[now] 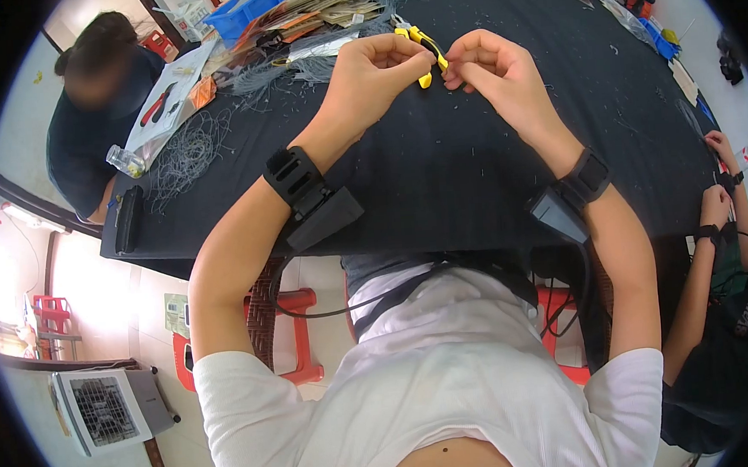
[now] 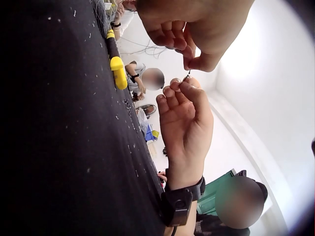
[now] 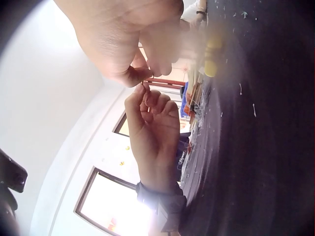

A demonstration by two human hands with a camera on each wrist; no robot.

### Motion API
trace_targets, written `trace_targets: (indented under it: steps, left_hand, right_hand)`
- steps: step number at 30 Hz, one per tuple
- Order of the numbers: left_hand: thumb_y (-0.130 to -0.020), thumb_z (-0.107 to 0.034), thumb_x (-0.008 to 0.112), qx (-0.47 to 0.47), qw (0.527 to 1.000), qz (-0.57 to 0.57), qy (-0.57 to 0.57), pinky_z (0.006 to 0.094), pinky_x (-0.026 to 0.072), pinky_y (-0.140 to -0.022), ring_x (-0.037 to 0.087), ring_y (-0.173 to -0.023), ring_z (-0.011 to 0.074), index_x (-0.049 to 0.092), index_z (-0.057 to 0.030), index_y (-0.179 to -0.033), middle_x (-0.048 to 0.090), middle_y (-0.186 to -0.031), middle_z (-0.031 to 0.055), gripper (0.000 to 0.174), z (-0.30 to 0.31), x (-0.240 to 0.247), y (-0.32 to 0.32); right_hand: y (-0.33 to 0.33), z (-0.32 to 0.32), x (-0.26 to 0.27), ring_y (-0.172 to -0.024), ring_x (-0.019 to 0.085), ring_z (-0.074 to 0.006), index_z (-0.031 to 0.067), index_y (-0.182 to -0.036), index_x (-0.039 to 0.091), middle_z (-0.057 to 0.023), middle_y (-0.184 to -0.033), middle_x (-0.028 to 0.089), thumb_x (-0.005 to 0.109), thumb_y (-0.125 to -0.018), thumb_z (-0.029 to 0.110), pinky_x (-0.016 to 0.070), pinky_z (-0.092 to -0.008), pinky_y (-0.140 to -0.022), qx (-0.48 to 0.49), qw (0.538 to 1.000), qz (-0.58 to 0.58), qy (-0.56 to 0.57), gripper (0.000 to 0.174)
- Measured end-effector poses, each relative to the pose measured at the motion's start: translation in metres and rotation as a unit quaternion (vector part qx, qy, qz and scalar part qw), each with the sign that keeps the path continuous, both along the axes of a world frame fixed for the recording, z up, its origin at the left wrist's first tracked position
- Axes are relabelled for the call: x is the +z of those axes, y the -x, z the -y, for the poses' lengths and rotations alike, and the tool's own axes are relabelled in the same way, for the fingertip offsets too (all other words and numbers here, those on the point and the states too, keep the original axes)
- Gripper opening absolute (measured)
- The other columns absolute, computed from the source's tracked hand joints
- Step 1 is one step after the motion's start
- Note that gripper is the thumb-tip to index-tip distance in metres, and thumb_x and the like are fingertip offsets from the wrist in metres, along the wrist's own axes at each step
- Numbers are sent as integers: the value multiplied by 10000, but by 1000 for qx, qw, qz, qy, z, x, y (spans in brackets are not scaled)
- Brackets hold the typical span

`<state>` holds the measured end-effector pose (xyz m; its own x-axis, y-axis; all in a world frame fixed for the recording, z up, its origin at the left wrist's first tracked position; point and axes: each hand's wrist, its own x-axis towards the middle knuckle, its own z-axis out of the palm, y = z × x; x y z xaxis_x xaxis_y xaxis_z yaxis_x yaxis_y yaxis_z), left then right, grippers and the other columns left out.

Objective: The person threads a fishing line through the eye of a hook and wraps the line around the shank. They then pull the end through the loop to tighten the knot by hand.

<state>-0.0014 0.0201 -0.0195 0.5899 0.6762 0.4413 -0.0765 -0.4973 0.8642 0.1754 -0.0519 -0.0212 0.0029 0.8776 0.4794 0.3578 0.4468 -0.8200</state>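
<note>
Held up over the black table, my left hand [image 1: 373,75] and right hand [image 1: 506,76] nearly meet at the fingertips. In the left wrist view, a thin dark wire-like piece [image 2: 189,73] spans the small gap between them. Left thumb and forefinger pinch its upper end; the right hand [image 2: 184,123] pinches the lower end. It is too small for me to tell its exact kind. From the right wrist view, the left hand [image 3: 155,128] shows below with its fingers curled. Pliers with yellow-and-black handles [image 1: 427,44] lie on the cloth just beyond the hands.
Tangled grey wires [image 1: 194,155] spread on the left, near a glass jar [image 1: 125,160] and red-handled pliers [image 1: 158,105]. Behind them are a blue bin [image 1: 249,12] and a stack of cardboard pieces [image 1: 317,10]. People sit at both sides; small scraps dot the black cloth [image 1: 473,167].
</note>
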Motion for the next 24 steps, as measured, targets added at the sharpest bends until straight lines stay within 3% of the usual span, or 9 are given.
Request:
trace_targets:
  steps: [4, 5, 9, 12, 15, 19, 24]
  left_hand:
    - [-838, -179, 610, -54, 998, 18, 18, 151, 301, -524, 437, -623, 4, 637, -24, -925, 577, -764, -27, 180, 7, 4, 0]
    - [-840, -175, 606, -72, 997, 25, 30, 150, 295, -520, 433, -624, 2, 629, -23, -923, 574, -766, -28, 175, 10, 6, 1]
    - [-848, -171, 594, -142, 987, 41, 59, 146, 278, -507, 422, -626, -3, 603, -25, -904, 565, -778, -31, 157, 18, 13, 4]
    - [-850, -171, 591, -174, 980, 65, 67, 149, 271, -502, 404, -618, -3, 596, -31, -881, 558, -773, -34, 143, 16, 9, 1]
    - [-848, -168, 593, -186, 976, 71, 85, 156, 267, -503, 384, -603, 3, 595, -36, -872, 545, -759, -36, 135, 19, 10, 2]
    - [-841, -164, 600, -209, 972, 67, 79, 171, 271, -517, 371, -595, 13, 601, -35, -876, 526, -734, -43, 133, 19, 11, 1]
    - [-842, -181, 603, -99, 993, 34, 56, 181, 273, -529, 371, -595, 23, 618, -28, -883, 510, -701, -47, 158, 14, 6, -1]
  right_hand:
    - [12, 11, 7, -810, 649, -182, 17, -1086, 522, -132, -878, 643, 425, -866, 73, 517, -276, -719, 26, 986, -90, 135, 247]
    - [13, 12, 5, -850, 647, -216, 14, -1164, 471, -168, -934, 636, 409, -885, 87, 512, -291, -747, 73, 975, -110, 180, 295]
    - [21, 13, -4, -946, 624, -238, 6, -1178, 459, -184, -1010, 624, 439, -908, 103, 490, -293, -795, 242, 916, -175, 268, 288]
    - [25, 12, -4, -980, 610, -232, 7, -1129, 511, -172, -1033, 619, 450, -909, 114, 481, -304, -805, 226, 918, -207, 253, 252]
    - [20, 11, -5, -985, 602, -207, 8, -1075, 567, -147, -1059, 614, 487, -898, 146, 467, -295, -819, 223, 890, -333, 217, 238]
    - [6, -1, -6, -961, 594, -164, 3, -1076, 577, -112, -1074, 616, 534, -880, 179, 455, -268, -824, 106, 925, -341, 129, 268]
    - [-34, -10, 7, -1025, 583, -194, -17, -1149, 517, -137, -1121, 591, 472, -903, 121, 483, -248, -817, 4, 926, -374, 48, 286]
